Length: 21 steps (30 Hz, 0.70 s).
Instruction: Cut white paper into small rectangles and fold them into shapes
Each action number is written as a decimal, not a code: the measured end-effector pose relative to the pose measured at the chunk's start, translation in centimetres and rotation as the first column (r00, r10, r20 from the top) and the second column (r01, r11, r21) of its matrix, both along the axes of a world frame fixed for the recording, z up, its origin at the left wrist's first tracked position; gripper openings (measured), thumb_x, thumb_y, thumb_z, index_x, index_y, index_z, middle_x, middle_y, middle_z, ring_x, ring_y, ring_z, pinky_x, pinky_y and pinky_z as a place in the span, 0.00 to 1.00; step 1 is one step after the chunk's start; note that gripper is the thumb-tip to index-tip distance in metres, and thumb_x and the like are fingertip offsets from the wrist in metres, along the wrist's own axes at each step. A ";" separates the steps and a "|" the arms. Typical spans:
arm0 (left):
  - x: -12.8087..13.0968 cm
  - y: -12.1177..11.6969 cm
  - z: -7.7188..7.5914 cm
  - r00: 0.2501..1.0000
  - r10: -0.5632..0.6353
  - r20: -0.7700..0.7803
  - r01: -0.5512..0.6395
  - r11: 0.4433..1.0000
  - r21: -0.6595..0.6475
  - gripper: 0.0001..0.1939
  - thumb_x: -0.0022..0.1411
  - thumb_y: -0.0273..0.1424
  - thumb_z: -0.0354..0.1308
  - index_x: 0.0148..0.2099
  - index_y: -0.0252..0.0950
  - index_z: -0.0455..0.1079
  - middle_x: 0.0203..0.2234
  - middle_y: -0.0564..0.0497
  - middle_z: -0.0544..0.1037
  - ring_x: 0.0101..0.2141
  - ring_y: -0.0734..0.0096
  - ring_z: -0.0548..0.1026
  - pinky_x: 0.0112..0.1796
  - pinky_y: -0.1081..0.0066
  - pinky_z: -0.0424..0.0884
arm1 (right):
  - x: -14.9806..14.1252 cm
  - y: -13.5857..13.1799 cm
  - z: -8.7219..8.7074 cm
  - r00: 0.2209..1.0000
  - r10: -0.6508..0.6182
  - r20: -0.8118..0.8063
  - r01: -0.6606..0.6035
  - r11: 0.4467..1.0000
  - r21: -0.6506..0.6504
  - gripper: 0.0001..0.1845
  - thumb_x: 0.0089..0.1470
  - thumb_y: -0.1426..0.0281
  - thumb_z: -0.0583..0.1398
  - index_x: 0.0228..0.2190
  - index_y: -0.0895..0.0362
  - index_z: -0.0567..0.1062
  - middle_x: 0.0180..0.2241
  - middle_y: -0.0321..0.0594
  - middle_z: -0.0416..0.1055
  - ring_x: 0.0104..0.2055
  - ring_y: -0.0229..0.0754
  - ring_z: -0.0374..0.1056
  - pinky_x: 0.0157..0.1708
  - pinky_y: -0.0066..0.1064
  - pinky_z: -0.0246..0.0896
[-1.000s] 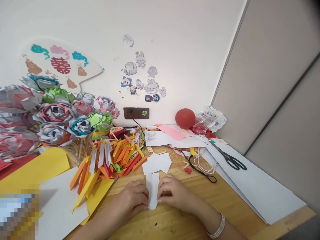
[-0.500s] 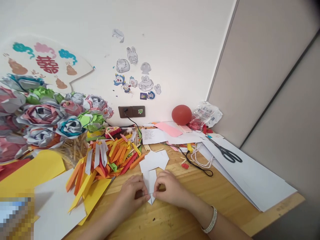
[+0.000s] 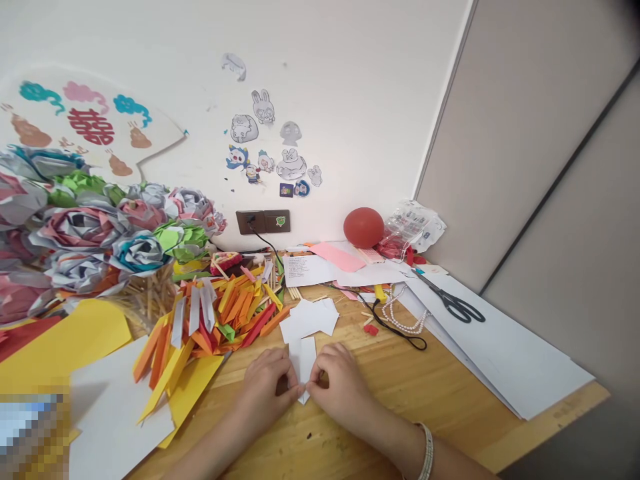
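Observation:
A narrow strip of white paper (image 3: 303, 357) lies on the wooden table in front of me, its near end folded to a point. My left hand (image 3: 273, 383) pinches the strip's left edge near that point, thumb against forefinger. From the other side, my right hand (image 3: 336, 383) pinches the right edge at the same height, and the fingertips of both hands almost meet. Just beyond the strip's far end rest several white paper pieces (image 3: 310, 317). Fingertips cover part of the fold.
Folded orange, yellow and red paper strips (image 3: 240, 303) are piled left, before paper flowers (image 3: 85, 227). Black scissors (image 3: 453, 300) lie on white sheets (image 3: 510, 347) at right. A cable (image 3: 395, 327), a bead string (image 3: 400, 313) and a red balloon (image 3: 363, 227) are farther back.
Both hands have drawn closer together at the pointed end of the strip, and their fingers have shifted slightly along the fold. The view has moved a little.

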<state>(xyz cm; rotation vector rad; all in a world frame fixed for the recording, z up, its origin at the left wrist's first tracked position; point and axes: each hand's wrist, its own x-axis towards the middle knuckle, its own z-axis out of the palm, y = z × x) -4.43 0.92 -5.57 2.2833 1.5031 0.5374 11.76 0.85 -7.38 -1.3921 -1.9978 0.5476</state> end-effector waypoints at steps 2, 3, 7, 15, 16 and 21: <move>0.1 -0.1 0.1 1.000 0.010 -0.014 -0.010 1.000 -0.003 0.09 0.54 0.33 0.56 0.23 0.38 0.66 0.27 0.51 0.72 0.33 0.63 0.69 0.35 0.67 0.62 | 0.1 -0.5 0.1 1.000 -0.003 0.002 0.003 0.999 0.048 0.07 0.41 0.79 0.63 0.21 0.57 0.71 0.28 0.35 0.67 0.36 0.41 0.61 0.37 0.31 0.52; 0.1 -0.1 0.2 1.000 0.016 -0.019 -0.016 1.000 -0.005 0.09 0.54 0.33 0.56 0.23 0.37 0.66 0.27 0.51 0.72 0.33 0.63 0.69 0.35 0.67 0.62 | 0.2 -0.8 0.2 1.000 0.027 0.001 -0.027 0.996 0.082 0.06 0.43 0.79 0.62 0.22 0.57 0.71 0.28 0.35 0.67 0.36 0.41 0.61 0.37 0.31 0.52; 0.2 -0.2 0.2 1.000 0.026 -0.017 -0.027 0.999 -0.020 0.07 0.53 0.30 0.57 0.24 0.37 0.66 0.28 0.51 0.72 0.35 0.62 0.69 0.36 0.66 0.61 | 1.0 -2.1 0.4 0.959 0.245 0.143 -0.273 0.933 0.233 0.05 0.48 0.76 0.59 0.23 0.56 0.72 0.28 0.35 0.65 0.33 0.39 0.59 0.34 0.31 0.50; 0.1 -0.2 0.3 0.999 0.034 -0.019 -0.034 0.999 -0.034 0.06 0.52 0.29 0.57 0.25 0.37 0.66 0.28 0.51 0.72 0.35 0.62 0.68 0.37 0.66 0.61 | 1.9 -3.2 0.4 0.866 0.302 0.399 -0.422 0.869 0.257 0.08 0.49 0.73 0.57 0.34 0.55 0.73 0.28 0.37 0.67 0.32 0.41 0.57 0.32 0.33 0.47; 0.1 -0.2 0.3 0.999 0.029 -0.018 -0.029 0.999 -0.035 0.06 0.53 0.29 0.57 0.25 0.37 0.66 0.28 0.51 0.72 0.36 0.62 0.68 0.37 0.66 0.61 | 2.0 -3.1 0.5 0.870 0.285 0.402 -0.409 0.873 0.266 0.07 0.50 0.73 0.57 0.34 0.55 0.73 0.28 0.37 0.67 0.32 0.41 0.57 0.32 0.33 0.47; 0.1 -0.3 0.4 0.999 0.033 -0.028 -0.034 0.999 -0.036 0.06 0.52 0.30 0.57 0.25 0.37 0.66 0.29 0.51 0.72 0.36 0.62 0.68 0.37 0.66 0.61 | 2.6 -2.5 0.2 0.912 0.140 0.386 -0.278 0.901 0.332 0.07 0.52 0.74 0.57 0.32 0.54 0.74 0.27 0.38 0.67 0.32 0.42 0.57 0.31 0.34 0.45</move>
